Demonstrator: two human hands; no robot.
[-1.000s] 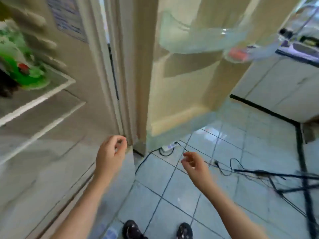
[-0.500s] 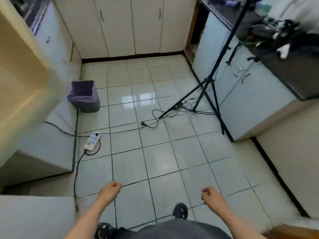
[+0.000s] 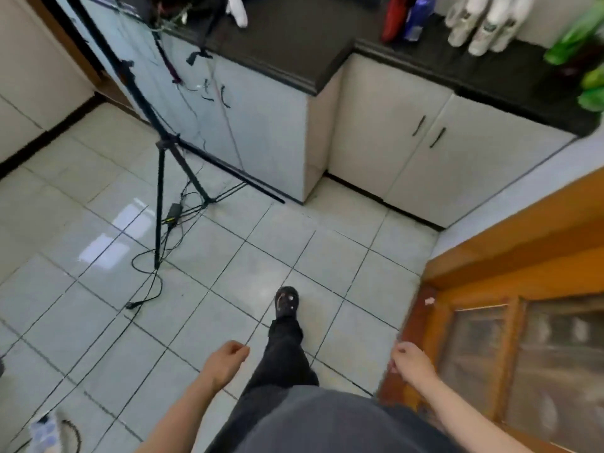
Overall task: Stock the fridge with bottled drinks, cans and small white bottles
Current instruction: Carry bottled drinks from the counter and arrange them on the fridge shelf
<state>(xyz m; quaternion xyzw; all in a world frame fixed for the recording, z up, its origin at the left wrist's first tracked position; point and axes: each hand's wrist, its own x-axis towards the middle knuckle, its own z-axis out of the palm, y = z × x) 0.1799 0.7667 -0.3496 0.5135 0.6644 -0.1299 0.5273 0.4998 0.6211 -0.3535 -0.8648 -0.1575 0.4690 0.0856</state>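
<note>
At the frame's bottom, the left hand (image 3: 228, 358) and right hand (image 3: 410, 359) are hanging loosely curled and empty, seemingly free for the white bottles (image 3: 483, 24) standing at upper right.

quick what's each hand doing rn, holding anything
Left hand: open, fingers loosely curled, holding nothing.
Right hand: open, fingers loosely curled, holding nothing.
</note>
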